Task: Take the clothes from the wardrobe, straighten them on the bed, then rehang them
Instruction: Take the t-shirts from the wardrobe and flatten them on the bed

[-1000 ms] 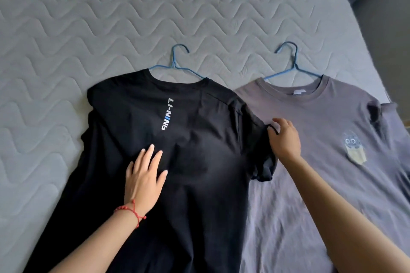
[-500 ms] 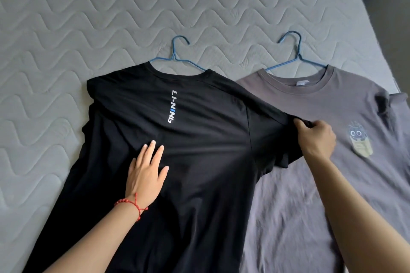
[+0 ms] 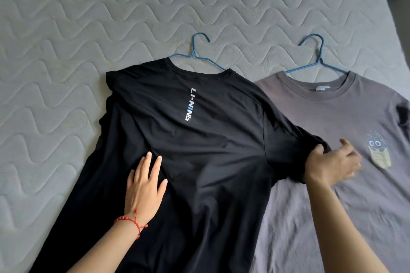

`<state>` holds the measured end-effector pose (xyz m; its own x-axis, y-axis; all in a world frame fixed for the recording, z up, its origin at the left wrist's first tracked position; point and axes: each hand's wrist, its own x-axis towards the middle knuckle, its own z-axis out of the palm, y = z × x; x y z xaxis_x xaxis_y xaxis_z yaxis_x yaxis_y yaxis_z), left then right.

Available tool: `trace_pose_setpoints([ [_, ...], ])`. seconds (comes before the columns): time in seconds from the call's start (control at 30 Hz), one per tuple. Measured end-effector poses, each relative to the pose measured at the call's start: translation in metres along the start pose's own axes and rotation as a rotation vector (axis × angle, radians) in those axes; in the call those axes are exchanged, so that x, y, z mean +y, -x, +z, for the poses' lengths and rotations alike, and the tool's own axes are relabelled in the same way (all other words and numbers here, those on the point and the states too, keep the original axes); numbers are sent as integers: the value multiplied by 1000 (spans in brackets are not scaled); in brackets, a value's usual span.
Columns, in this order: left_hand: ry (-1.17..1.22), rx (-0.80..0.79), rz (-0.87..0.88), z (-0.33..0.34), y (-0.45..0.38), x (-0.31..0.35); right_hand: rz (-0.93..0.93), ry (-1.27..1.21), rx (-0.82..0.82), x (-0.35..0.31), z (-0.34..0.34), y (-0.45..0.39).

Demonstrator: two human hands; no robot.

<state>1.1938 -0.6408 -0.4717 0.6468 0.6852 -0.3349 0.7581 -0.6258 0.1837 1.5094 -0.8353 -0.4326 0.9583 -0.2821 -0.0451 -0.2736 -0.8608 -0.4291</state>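
A black T-shirt (image 3: 199, 150) is lying flat on a quilted grey bed (image 3: 88, 17), its collar pointing away from the viewer and its length running back toward the bottom edge, where the hem is cut off. A blue hanger (image 3: 196, 55) is sticking out of the collar. Beside it on the right, a grey T-shirt (image 3: 332, 122) on a second blue hanger (image 3: 319, 60) is lying the same way, with the black shirt's right sleeve overlapping it.

The left hand (image 3: 144, 186), wearing a red bracelet (image 3: 133, 221), is resting palm-down on the black shirt, fingers straight. The right hand (image 3: 330, 162) is reaching across the grey shirt and appears to be pinching the black sleeve's cuff with the thumb; its fingers are motion-blurred, so the grip is hard to confirm. The grey shirt's right side is cut off at the frame edge.
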Motion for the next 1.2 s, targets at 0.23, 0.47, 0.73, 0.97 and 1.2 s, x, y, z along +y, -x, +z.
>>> trace_pose_setpoints([
  [0.23,70,128,-2,-20,-22,-17,-853,-58,-297,-67,73,119],
  [0.47,325,362,-245,-49,-82,-76,-999,219,-412,-64,127,162],
  [0.73,772,341,-784,-76,-153,-109,-1017,227,-318,-64,136,163],
  [0.97,734,142,-606,-81,-169,-87,-1007,265,-328,-66,137,164],
  [1.2,1104,530,-706,-92,-161,-129,-1017,282,-315,-68,140,163],
])
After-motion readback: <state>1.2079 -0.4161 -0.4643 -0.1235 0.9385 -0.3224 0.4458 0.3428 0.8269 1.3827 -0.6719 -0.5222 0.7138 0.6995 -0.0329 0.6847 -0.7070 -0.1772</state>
